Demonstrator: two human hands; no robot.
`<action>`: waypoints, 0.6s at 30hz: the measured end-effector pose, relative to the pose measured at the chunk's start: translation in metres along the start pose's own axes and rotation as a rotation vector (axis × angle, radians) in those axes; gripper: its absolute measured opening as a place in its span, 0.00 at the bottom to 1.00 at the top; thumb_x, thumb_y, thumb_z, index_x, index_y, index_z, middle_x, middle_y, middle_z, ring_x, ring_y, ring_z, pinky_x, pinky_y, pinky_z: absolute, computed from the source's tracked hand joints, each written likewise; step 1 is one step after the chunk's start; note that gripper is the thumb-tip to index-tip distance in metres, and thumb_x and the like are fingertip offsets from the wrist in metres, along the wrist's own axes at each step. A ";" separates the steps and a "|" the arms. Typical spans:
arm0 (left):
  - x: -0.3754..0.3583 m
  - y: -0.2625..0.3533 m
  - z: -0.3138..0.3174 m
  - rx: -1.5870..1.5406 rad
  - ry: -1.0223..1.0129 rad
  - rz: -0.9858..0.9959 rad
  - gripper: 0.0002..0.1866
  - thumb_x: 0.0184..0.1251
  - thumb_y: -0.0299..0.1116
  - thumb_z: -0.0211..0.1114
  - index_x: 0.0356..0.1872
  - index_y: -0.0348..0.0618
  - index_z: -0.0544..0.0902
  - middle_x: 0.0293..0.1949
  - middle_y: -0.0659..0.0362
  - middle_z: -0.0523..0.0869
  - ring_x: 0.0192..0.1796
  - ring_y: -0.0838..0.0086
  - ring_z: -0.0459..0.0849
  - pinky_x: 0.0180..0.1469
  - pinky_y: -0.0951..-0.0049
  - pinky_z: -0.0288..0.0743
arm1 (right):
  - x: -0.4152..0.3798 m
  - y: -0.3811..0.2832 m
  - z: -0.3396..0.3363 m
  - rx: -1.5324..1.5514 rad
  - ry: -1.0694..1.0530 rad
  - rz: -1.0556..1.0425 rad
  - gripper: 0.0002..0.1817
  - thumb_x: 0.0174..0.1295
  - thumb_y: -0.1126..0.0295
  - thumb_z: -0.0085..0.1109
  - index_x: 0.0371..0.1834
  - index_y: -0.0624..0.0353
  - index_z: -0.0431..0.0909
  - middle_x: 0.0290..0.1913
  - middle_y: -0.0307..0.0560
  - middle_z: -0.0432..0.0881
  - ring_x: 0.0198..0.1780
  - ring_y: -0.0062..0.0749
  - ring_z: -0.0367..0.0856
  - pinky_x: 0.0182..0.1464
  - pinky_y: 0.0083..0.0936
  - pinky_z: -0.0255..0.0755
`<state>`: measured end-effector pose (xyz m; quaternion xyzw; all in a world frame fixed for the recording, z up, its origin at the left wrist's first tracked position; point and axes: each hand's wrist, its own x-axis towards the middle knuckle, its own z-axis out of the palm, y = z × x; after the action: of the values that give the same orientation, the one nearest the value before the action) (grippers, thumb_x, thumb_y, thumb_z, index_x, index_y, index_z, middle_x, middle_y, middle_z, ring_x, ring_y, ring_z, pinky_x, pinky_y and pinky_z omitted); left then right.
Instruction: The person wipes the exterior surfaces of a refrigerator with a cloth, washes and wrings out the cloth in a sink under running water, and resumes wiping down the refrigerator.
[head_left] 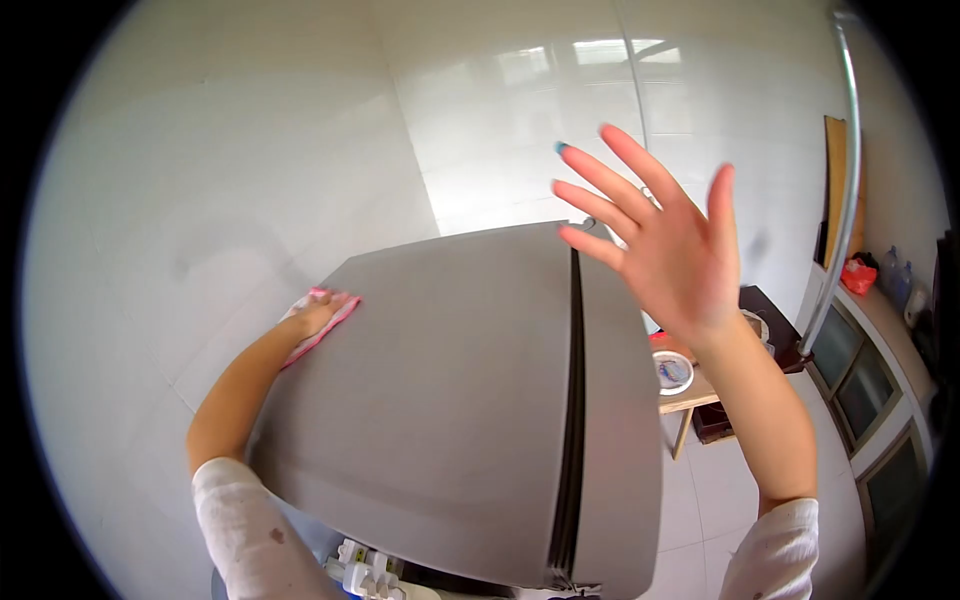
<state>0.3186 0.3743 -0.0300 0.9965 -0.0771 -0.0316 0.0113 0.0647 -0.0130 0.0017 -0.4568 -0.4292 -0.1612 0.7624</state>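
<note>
A grey refrigerator (430,370) fills the middle of the view, seen from above its top. My left hand (317,314) is at the far left edge of that top, its fingers on a pink-and-white cloth (342,314) pressed against the surface. Part of the cloth hangs down beside the edge. My right hand (675,258) is raised above the refrigerator door (620,400), palm showing, fingers spread, holding nothing. One fingertip has a blue-green mark. Between the top and the door runs a dark seal (573,400).
White plugs and a power strip (365,570) sit by the near edge. To the right stand a wooden table (690,397) with a round white container (673,372), a metal pole (848,190) and a cabinet (850,360) bearing bottles and a red bag. Tiled walls enclose the left and back.
</note>
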 end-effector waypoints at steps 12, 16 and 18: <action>-0.139 0.218 0.011 0.096 -0.010 1.025 0.35 0.62 0.64 0.32 0.67 0.60 0.44 0.69 0.54 0.39 0.69 0.49 0.37 0.64 0.41 0.34 | -0.058 -0.012 -0.031 -0.028 0.328 -0.103 0.39 0.62 0.39 0.23 0.65 0.61 0.51 0.62 0.59 0.60 0.61 0.44 0.63 0.58 0.39 0.62; -0.200 0.171 0.008 0.131 0.024 1.247 0.34 0.62 0.57 0.43 0.67 0.59 0.48 0.68 0.51 0.43 0.68 0.48 0.41 0.63 0.42 0.38 | -0.056 -0.002 -0.029 -0.078 0.223 -0.085 0.39 0.62 0.39 0.23 0.64 0.63 0.53 0.61 0.60 0.61 0.58 0.45 0.66 0.56 0.39 0.65; -0.217 0.141 0.004 0.111 -0.009 1.245 0.35 0.61 0.57 0.45 0.67 0.58 0.49 0.68 0.51 0.44 0.69 0.49 0.41 0.64 0.43 0.37 | -0.058 0.001 -0.030 -0.095 0.171 -0.078 0.39 0.62 0.39 0.23 0.63 0.63 0.53 0.60 0.60 0.62 0.58 0.45 0.67 0.55 0.39 0.65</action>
<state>0.0828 0.2687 -0.0172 0.7636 -0.6449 -0.0190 -0.0245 0.0474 -0.0462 -0.0521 -0.4601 -0.3719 -0.2491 0.7667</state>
